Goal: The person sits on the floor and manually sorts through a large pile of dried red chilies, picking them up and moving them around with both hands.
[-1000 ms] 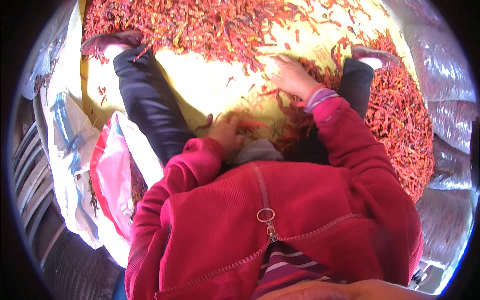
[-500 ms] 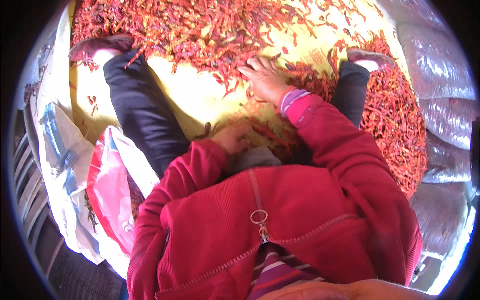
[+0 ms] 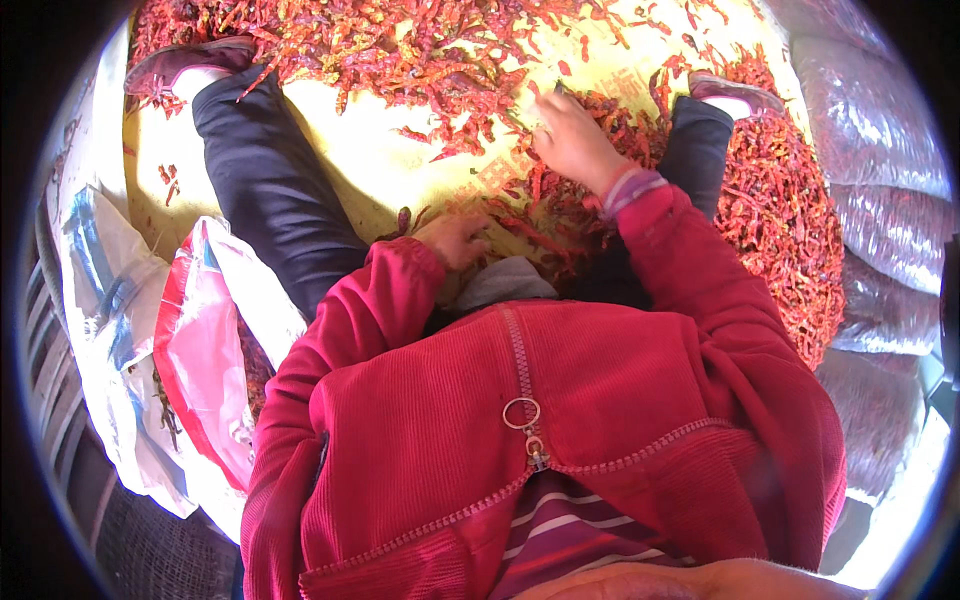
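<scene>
Dried red chili peppers (image 3: 400, 45) lie in a broad spread on a yellow printed sheet (image 3: 375, 125). My right hand (image 3: 578, 143) is over the near edge of that spread, beside a smaller patch of chilies. Its fingers are bent together; whatever they pinch is too small to make out. Close to my lap, my left hand (image 3: 453, 240) rests low with its fingers loosely bent and apart, and I see nothing held in it. Loose chilies (image 3: 540, 235) lie in the shade between my hands, next to a grey cloth (image 3: 508, 282).
My legs (image 3: 270, 170) stretch out on both sides of the sheet. A white and red woven sack (image 3: 205, 345) stands at the left with chilies inside. More chilies (image 3: 780, 230) are heaped beyond my right leg, beside full clear plastic bags (image 3: 880, 130).
My right hand has gone from spread fingers on the sheet to bent fingers, shifting a little right. My left hand shows more clearly, slightly higher in view. The whole view has shifted a little.
</scene>
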Tool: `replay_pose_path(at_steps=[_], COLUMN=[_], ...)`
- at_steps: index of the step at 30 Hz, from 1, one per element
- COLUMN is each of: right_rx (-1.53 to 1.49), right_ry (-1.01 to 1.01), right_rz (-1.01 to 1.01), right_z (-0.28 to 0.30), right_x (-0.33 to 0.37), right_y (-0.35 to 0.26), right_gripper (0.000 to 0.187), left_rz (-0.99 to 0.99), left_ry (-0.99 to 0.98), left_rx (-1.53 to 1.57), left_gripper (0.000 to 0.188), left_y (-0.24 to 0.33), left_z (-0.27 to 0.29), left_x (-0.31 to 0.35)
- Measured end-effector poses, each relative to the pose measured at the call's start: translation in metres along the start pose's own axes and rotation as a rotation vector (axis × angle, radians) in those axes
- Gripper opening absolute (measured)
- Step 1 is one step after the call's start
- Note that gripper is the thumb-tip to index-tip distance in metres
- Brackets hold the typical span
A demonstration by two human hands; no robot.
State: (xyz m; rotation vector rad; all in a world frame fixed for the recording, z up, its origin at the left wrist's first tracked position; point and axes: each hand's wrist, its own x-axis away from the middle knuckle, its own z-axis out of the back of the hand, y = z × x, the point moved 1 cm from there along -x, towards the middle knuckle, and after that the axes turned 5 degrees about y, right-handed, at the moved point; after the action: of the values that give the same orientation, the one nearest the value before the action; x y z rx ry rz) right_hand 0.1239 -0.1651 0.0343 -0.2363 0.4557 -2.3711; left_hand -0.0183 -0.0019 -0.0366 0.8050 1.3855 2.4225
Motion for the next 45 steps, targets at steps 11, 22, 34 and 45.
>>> replay_pose_path(at_steps=[11, 22, 34, 45], right_rx=[-0.036, 0.313, -0.314, -0.121], right_ry=[-0.099, -0.189, -0.096, -0.005], right_rz=[-0.337, -0.036, -0.169, -0.214], right_z=[-0.018, -0.024, -0.01, -0.024], right_x=[-0.06, 0.003, 0.026, 0.015], right_y=[0.063, 0.013, -0.015, 0.016], right_gripper=[0.04, 0.032, 0.019, 0.018], left_rz=[0.038, 0.037, 0.314, 0.227], left_ry=[-0.003, 0.057, 0.081, -0.026], left_rx=[0.009, -0.021, 1.05, 1.447], left_gripper=[0.04, 0.035, 0.029, 0.015], left_y=[0.008, -0.004, 0.001, 0.012], left_z=[0.007, 0.001, 0.012, 0.023], left_x=[0.001, 0.0, -0.008, 0.002])
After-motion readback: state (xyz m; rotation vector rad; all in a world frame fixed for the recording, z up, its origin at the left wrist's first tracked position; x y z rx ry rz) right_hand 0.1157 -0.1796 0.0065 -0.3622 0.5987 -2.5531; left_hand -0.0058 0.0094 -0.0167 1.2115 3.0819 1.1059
